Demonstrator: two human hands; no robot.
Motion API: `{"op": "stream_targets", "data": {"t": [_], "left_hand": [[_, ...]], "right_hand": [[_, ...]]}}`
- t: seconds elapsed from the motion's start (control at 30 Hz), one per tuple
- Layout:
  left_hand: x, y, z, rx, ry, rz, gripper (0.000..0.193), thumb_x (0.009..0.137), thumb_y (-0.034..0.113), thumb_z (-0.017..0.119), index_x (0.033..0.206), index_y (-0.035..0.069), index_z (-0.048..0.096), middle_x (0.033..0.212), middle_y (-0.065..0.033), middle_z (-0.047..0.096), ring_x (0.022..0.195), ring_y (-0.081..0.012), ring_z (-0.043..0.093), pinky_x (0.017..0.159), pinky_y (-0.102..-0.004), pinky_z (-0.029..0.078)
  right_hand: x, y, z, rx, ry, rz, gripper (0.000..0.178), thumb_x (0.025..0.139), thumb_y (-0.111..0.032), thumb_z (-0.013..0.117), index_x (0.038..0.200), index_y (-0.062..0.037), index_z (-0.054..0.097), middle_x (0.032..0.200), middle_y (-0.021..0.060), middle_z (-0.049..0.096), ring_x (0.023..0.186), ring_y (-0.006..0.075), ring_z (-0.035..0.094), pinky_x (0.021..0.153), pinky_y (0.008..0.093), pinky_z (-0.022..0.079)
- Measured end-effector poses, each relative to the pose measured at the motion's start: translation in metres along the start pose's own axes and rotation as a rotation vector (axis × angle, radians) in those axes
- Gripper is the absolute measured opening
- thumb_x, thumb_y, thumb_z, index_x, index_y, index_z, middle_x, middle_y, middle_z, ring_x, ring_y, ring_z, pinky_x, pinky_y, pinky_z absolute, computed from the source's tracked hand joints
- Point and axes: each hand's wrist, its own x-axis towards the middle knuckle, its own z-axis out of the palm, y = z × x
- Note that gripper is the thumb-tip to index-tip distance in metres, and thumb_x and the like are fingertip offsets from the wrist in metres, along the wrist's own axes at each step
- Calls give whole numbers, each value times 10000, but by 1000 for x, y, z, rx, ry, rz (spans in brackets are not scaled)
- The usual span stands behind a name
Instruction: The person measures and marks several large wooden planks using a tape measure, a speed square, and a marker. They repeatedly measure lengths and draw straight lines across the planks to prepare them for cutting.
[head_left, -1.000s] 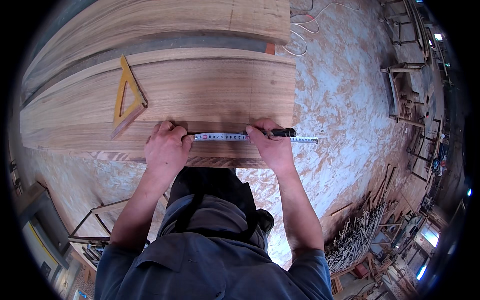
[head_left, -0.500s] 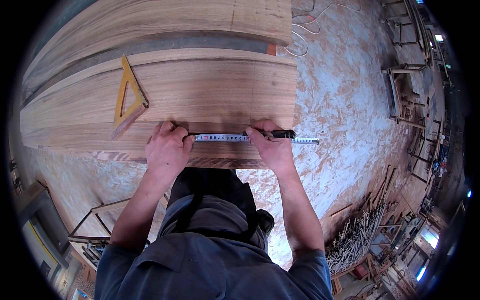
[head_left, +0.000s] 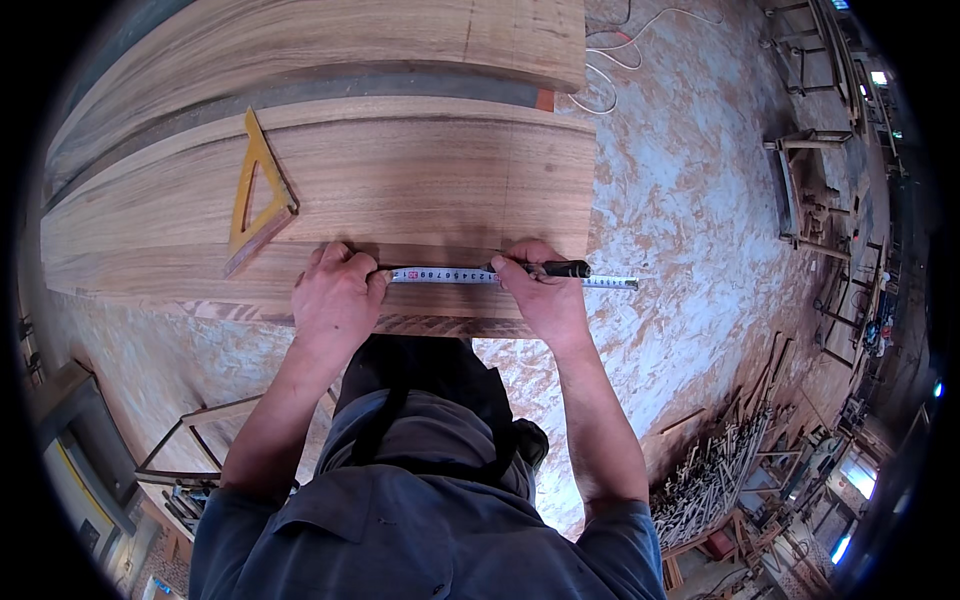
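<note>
While the left hand point(head_left: 337, 295) is curled nearly closed, its thumb and fingers grip the tape measure point(head_left: 440, 275) at the near end of the exposed blade; whether a case lies inside the palm cannot be told. The right hand point(head_left: 541, 297) is bent to a narrow grasp, holding a black pen point(head_left: 566, 268) crosswise and pressing on the blade. The blade lies along the near edge of the wooden board point(head_left: 420, 170), spans the space between both hands, and projects past the board's right end. A yellow triangular square point(head_left: 248, 200) rests on the board, left of the blade. Beyond a grey beam point(head_left: 400, 84) lies a second board point(head_left: 380, 38). To the right, a pale cable point(head_left: 603, 82) lies on the mottled floor point(head_left: 690, 200).
</note>
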Motion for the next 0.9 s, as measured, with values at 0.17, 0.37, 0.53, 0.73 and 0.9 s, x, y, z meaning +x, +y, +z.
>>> {"op": "stream_targets", "data": {"t": [0.17,0.37,0.53,0.73,0.9], "left_hand": [[0,1,-2,-1,-5,5,170,865,256,735,892,88,738,969,-96,646,1015,-311,632,806,-468,549],[0,-1,1,7,25,25,170,844,258,745,848,90,725,948,-97,638,984,-305,645,789,-462,563],[0,-1,2,5,43,36,169,843,258,746,848,91,725,948,-95,638,988,-304,645,793,-464,563],[0,1,-2,2,8,15,169,852,254,737,872,87,733,965,-107,645,1008,-316,641,813,-470,556],[-1,-4,0,-5,47,38,156,844,254,728,851,98,728,958,-114,649,983,-324,649,813,-471,556]], "right_hand": [[1,6,1,3,9,-26,85,934,-60,712,934,12,667,794,31,674,743,69,600,662,229,471],[0,-1,0,16,-5,-5,86,937,-61,709,928,14,668,797,36,674,751,74,606,669,230,477],[-1,-3,0,45,1,41,93,941,-68,707,937,17,670,800,39,674,747,77,609,664,231,483],[-3,-11,0,145,21,85,122,938,-92,717,950,22,675,793,34,665,738,78,604,654,235,482],[-6,-25,-4,248,73,154,155,935,-141,724,954,9,690,775,22,653,704,75,567,633,233,453]]}}
